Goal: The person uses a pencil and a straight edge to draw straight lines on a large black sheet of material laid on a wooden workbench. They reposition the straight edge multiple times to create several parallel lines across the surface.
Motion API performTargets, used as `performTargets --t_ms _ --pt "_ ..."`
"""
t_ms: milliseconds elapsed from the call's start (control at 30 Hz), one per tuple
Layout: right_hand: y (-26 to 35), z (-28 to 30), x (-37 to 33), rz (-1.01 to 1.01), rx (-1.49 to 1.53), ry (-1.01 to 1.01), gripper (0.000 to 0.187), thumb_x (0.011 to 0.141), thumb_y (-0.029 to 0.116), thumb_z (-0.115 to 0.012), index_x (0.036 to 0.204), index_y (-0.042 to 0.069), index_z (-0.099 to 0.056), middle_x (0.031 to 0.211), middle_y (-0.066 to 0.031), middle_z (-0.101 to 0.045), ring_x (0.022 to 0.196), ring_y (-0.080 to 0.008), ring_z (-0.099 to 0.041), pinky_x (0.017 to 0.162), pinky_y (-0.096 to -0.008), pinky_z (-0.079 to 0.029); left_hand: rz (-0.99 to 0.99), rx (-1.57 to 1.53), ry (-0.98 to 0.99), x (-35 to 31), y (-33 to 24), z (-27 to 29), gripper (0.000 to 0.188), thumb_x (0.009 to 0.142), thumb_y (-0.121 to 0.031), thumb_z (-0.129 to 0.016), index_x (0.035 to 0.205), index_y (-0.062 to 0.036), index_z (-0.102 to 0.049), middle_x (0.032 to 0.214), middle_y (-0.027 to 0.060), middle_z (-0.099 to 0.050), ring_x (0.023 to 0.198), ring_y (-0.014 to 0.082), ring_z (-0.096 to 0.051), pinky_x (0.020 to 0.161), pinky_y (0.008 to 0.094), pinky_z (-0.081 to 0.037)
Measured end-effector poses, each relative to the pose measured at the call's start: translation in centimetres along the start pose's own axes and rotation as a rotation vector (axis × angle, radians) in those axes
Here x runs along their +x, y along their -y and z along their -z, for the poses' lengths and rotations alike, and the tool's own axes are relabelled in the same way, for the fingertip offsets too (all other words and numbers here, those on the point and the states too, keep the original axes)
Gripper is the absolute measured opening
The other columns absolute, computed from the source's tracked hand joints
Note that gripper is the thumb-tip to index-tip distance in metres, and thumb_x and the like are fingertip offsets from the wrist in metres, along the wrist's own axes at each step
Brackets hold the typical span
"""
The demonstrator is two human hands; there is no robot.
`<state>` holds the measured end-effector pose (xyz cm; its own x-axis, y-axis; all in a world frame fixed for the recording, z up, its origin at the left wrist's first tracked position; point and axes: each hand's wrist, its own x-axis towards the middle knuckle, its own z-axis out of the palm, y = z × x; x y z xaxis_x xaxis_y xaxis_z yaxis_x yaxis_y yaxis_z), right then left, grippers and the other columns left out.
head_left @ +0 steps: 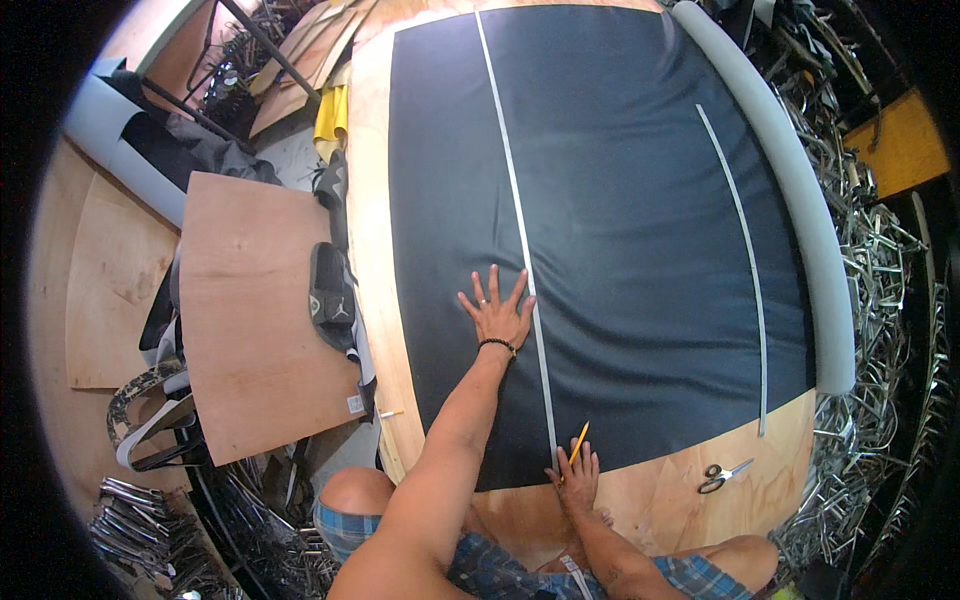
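Note:
A large sheet of black leather-like material (450, 150) covers most of a pale plywood top (375, 150), with wrinkles toward its right half. My left hand (500, 315) lies on it with fingers spread, its fingertips against a long thin metal straightedge (514, 190) that runs from far to near. At the near end of this straightedge is my right hand (577, 485), resting by the sheet's front edge. A yellow pencil (580, 440) sticks up between its fingers, point away from me. Farther right, a second, shorter metal strip (745, 240) lies on the sheet.
Scissors with dark handles (715, 478) lie on bare wood at the near right. A thick roll with a grey back (800, 150) borders the right side. Beyond it are heaped metal parts (870, 290). At left stand a brown board (260, 300) and a dark sandal (330, 298).

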<state>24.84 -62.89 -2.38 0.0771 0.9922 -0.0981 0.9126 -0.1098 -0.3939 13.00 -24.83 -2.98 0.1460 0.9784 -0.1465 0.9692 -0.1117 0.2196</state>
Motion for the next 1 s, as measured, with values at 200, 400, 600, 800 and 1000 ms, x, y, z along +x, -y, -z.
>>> performTargets --t_ms 200,400,600,800,1000 --pt "-0.3 -0.3 0.0 0.023 -0.016 -0.020 0.066 0.091 0.040 -0.079 0.149 0.019 -0.054 0.163 -0.0184 -0.043 0.151 -0.0434 -0.038 0.119 -0.0611 -0.034 -0.003 -0.001 0.012 0.0 0.0 0.1 0.066 0.104 -0.070 -0.037 0.164 -0.0456 -0.029 0.176 0.0107 -0.009 0.161 0.0447 0.007 0.120 0.0771 0.006" --pt "-0.3 -0.6 0.0 0.005 -0.006 -0.007 0.063 0.092 0.033 -0.077 0.148 0.017 -0.054 0.165 -0.0185 -0.041 0.152 -0.0436 -0.037 0.120 -0.0613 -0.033 0.003 0.003 0.009 0.2 -0.2 0.1 0.073 0.100 -0.074 -0.042 0.165 -0.0444 -0.029 0.176 0.0110 -0.008 0.161 0.0454 0.008 0.119 0.0782 0.006" --pt "-0.2 -1.2 -0.3 -0.038 0.025 0.006 0.061 0.093 0.030 -0.075 0.148 0.015 -0.052 0.167 -0.0170 -0.039 0.154 -0.0433 -0.035 0.121 -0.0624 -0.030 0.006 0.028 0.036 0.2 -0.3 0.4 0.073 0.100 -0.074 -0.042 0.165 -0.0446 -0.029 0.176 0.0113 -0.008 0.161 0.0456 0.007 0.119 0.0784 0.005" --pt "-0.7 -1.4 -0.5 -0.003 0.000 0.010 0.069 0.091 0.035 -0.078 0.151 0.017 -0.049 0.169 -0.0153 -0.035 0.156 -0.0418 -0.032 0.121 -0.0625 -0.030 -0.016 0.051 -0.031 0.2 0.0 -0.2 0.070 0.100 -0.075 -0.042 0.163 -0.0464 -0.032 0.175 0.0113 -0.009 0.161 0.0452 0.005 0.120 0.0790 0.002" --pt "-0.8 -1.5 -0.5 0.004 0.005 0.009 0.072 0.091 0.038 -0.079 0.153 0.020 -0.046 0.170 -0.0148 -0.035 0.155 -0.0415 -0.032 0.120 -0.0620 -0.030 -0.010 0.058 -0.030 0.2 0.1 -0.6 0.069 0.100 -0.076 -0.040 0.162 -0.0477 -0.033 0.175 0.0108 -0.009 0.161 0.0448 0.005 0.119 0.0793 0.001"
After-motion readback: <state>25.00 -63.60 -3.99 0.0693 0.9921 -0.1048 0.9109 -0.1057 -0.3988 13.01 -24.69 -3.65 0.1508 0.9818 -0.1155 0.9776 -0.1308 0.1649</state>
